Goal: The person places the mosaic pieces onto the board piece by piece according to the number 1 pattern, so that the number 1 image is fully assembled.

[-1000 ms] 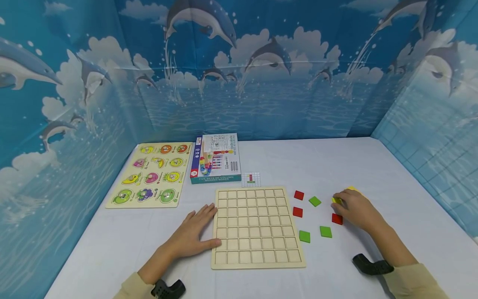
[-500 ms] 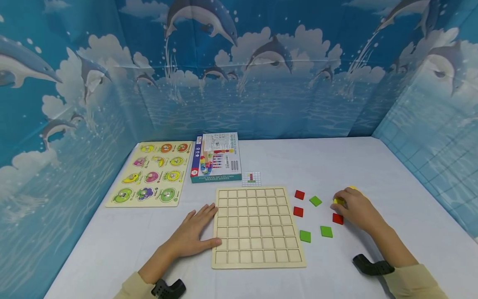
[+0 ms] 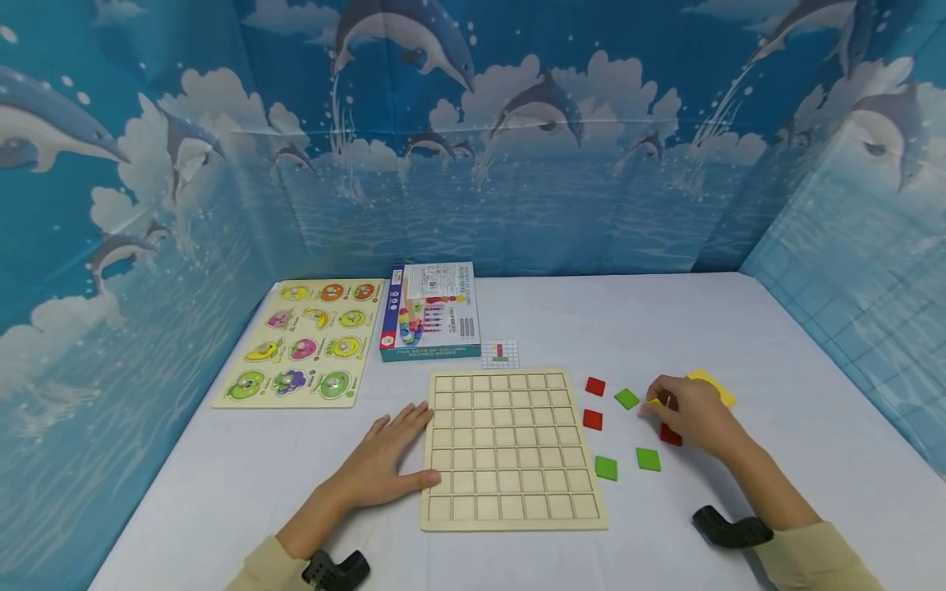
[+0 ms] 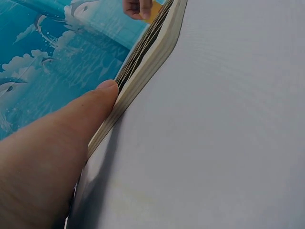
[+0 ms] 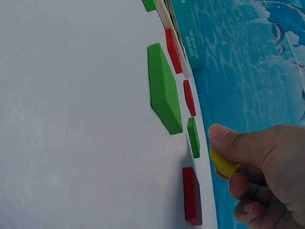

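A small, flat yellow tile [image 5: 222,162] sits pinched between the thumb and curled fingers of the right hand [image 3: 698,414], just right of a green square tile [image 3: 626,399]. Only the digit tips seem to hold it, so a loosened pinch could drop it. A red square tile [image 3: 672,437], partly hidden by that hand, could get knocked if it dips. The left hand [image 3: 388,460], fingers spread, touches a pale wooden grid board [image 3: 506,447]; an uneven push might skew it.
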Tool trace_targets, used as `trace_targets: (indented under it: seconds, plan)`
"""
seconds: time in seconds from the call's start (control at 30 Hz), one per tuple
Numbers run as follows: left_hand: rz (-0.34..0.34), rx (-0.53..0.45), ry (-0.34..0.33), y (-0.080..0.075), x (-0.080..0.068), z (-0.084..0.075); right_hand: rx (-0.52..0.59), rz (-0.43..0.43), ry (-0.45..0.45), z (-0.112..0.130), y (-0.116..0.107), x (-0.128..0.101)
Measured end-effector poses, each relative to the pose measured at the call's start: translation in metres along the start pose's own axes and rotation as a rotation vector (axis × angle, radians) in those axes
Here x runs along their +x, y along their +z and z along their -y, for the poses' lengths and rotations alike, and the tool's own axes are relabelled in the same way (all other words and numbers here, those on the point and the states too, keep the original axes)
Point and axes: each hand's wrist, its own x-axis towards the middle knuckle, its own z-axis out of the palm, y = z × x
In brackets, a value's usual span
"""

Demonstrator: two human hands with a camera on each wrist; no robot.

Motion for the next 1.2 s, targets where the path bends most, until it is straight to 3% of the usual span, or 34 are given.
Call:
trace_targets:
  seconds: [0.53,1.2]
  plan:
    - [-0.011,0.013,0.001,-0.001,0.000,-0.001,0.133,0.025,-0.028,0.040,0.008,0.014]
    - [-0.015,0.001,-0.025,0.000,0.000,-0.003,0.285,0.077,-0.173,0.075,0.029,0.032]
